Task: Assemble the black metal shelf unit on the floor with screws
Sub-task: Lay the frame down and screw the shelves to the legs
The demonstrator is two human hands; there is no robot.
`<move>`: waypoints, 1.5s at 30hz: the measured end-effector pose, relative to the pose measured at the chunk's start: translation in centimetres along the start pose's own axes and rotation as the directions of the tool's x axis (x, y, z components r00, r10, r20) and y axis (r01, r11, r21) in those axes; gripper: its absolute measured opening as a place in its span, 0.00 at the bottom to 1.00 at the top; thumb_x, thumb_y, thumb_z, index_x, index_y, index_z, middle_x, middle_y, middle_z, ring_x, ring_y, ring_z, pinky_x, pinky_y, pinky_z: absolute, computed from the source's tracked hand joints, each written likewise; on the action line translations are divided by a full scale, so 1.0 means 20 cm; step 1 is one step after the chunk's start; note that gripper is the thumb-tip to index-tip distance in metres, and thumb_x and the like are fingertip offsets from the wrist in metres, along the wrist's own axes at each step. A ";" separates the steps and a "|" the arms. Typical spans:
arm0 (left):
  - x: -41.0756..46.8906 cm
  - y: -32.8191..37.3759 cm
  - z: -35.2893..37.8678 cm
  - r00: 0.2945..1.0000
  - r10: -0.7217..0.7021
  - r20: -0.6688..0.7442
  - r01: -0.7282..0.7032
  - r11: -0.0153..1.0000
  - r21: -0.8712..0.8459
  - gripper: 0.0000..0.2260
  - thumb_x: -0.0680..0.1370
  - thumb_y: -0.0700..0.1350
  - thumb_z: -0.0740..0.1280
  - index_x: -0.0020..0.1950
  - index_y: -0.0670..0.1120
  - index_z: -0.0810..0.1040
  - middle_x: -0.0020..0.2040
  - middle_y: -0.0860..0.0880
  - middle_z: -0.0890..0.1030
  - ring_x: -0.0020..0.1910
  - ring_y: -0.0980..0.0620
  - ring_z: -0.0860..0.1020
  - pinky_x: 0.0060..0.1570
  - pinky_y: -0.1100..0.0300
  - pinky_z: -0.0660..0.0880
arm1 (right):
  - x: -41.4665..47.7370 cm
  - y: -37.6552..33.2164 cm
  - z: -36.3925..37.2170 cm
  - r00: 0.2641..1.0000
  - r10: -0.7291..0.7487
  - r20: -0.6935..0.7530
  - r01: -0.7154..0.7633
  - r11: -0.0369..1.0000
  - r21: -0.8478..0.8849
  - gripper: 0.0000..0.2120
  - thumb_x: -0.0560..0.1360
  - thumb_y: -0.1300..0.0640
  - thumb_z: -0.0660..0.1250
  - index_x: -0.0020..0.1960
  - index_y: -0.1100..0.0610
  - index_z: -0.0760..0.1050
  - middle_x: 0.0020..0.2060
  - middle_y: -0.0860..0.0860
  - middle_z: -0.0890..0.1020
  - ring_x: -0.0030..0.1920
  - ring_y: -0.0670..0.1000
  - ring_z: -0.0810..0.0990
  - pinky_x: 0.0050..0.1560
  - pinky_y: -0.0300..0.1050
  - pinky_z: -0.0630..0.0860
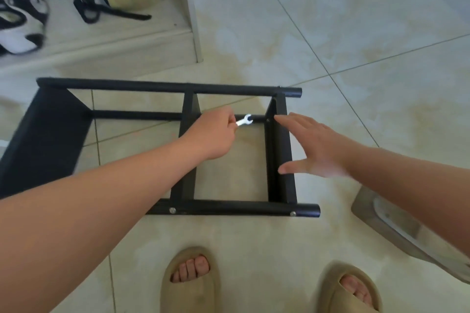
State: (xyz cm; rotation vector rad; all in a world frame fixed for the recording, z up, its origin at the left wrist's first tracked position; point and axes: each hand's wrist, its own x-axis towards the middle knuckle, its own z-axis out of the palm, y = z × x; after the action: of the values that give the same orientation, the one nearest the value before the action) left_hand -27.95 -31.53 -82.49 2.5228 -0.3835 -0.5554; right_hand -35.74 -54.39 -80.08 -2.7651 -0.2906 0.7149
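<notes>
shelf unit (pixel 229 207): lying on its side on the floor (pixel 356 33), just ahead of the slippers (pixel 188 279), with two screws (pixel 172 210) showing in the near rail

left hand (pixel 216 134): pinching a small silver wrench (pixel 245 120), its open end sitting at the far rail, just beside the bolt (pixel 267 120)

right hand (pixel 315 147): fingers spreading wide, holding nothing, hovering over the right panel (pixel 284 185); can't tell if it's touching

doing it well: I'd be planting that right hand so the frame isn't sliding on tile, and seating the wrench square on the bolt

room: swing is looking tight between the two panels; step (pixel 127 40) sitting close behind, grey thing (pixel 396 226) near the right end
</notes>
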 end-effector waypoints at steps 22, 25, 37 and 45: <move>0.34 0.14 -0.23 0.999 -0.004 0.038 -0.002 0.985 0.170 0.04 0.84 0.42 0.54 0.56 0.46 0.67 0.44 0.48 0.75 0.45 0.44 0.73 0.45 0.51 0.65 | 0.21 0.06 -0.30 0.987 0.145 -0.067 -0.158 0.937 -0.311 0.53 0.62 0.29 0.75 0.77 0.51 0.58 0.66 0.50 0.69 0.67 0.55 0.68 0.68 0.51 0.67; 0.10 0.24 -0.32 0.998 0.060 -0.019 -0.054 0.975 0.217 0.04 0.84 0.42 0.53 0.55 0.47 0.66 0.41 0.51 0.73 0.42 0.45 0.72 0.47 0.51 0.63 | -0.01 -0.07 -0.34 0.976 0.130 -0.176 -0.184 0.923 -0.338 0.48 0.67 0.32 0.74 0.77 0.52 0.57 0.66 0.51 0.69 0.66 0.56 0.68 0.66 0.49 0.67; -0.85 0.38 -0.17 1.000 0.029 -0.003 -0.027 0.960 0.279 0.09 0.79 0.35 0.54 0.55 0.47 0.66 0.45 0.49 0.76 0.45 0.46 0.73 0.53 0.50 0.68 | -0.80 -0.51 0.04 0.917 0.185 -0.354 -0.291 0.916 -0.275 0.25 0.78 0.45 0.68 0.70 0.53 0.68 0.61 0.51 0.73 0.61 0.56 0.72 0.56 0.48 0.69; -1.32 0.28 0.09 0.995 0.007 -0.102 0.016 0.976 0.219 0.05 0.83 0.40 0.56 0.51 0.49 0.64 0.43 0.52 0.71 0.44 0.48 0.69 0.47 0.53 0.63 | -1.10 -0.73 0.36 0.928 0.251 -0.274 -0.310 0.930 -0.200 0.29 0.79 0.45 0.67 0.74 0.56 0.62 0.61 0.51 0.76 0.61 0.55 0.74 0.56 0.47 0.72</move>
State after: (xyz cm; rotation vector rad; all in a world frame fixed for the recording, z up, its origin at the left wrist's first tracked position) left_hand -52.78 -26.99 -72.63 2.7518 -0.4217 -0.4023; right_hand -60.00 -44.76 -71.88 -3.1269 0.0830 0.4118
